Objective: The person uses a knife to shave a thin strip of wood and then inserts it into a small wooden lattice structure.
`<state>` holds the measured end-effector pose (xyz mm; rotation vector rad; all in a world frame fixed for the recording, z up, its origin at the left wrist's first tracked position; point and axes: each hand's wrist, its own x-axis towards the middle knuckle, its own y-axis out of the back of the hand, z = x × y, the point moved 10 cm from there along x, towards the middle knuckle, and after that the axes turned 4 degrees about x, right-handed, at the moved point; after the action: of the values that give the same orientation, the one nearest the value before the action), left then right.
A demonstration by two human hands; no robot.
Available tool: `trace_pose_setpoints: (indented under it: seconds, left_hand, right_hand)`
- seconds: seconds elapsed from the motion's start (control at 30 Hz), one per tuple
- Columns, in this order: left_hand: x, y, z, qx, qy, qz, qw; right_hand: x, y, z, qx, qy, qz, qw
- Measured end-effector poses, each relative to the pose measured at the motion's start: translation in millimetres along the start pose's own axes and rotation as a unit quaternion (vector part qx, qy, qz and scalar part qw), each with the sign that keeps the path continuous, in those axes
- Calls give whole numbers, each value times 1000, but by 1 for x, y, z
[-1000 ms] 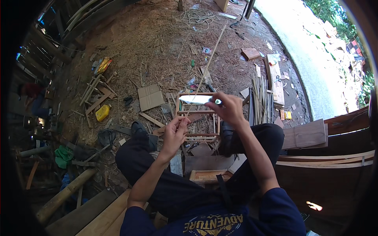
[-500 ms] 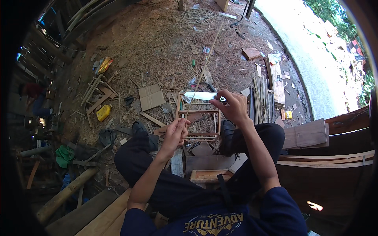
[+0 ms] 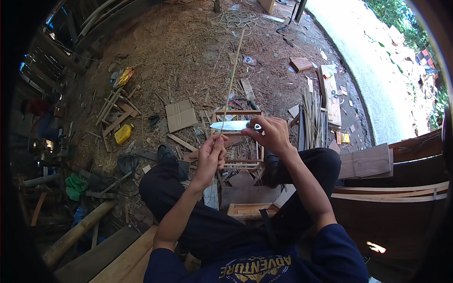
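- Long, thin, straight tan strip of wood or cane: raised in front of the person above the littered ground, its far end pointing up and slightly right, its near end running down through the left hand.
- Left hand: closed, thumb and fingers pinching the strip near its lower part.
- Knife with a broad, bright, pointed metal blade: lying crosswise at the strip just above the left hand, tip to the left; whether its edge bites in, I cannot tell.
- Right hand: fingers curled closed around the knife's dark handle.
- Rectangular reddish-brown wooden frame: on the ground beyond the hands, between the person's feet.
- Flat brown cardboard piece: left of the frame.
- Yellow plastic jug: farther left.
- Bundle of thin, greyish-tan strips: right of the frame, beside a pale wooden board.
- Loosely coiled pale rope: at the far end of the ground.
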<state>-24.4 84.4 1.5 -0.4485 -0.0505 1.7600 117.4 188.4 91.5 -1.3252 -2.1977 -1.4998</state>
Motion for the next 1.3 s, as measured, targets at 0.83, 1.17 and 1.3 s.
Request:
trace_pose_setpoints:
  seconds: [0.83,1.17,1.3]
  left_hand:
    - [-12,-3,-1,23,4,-36,999]
    - [-11,15,-7,-35,10,-15,999]
    - [-9,13,-8,-50,22,-11,998]
  right_hand:
    - [-7,51,71,-96,-151,64,982]
    - [-5,24,42,-47,-130,48,989]
    - [2,5,15,4,-50,32,998]
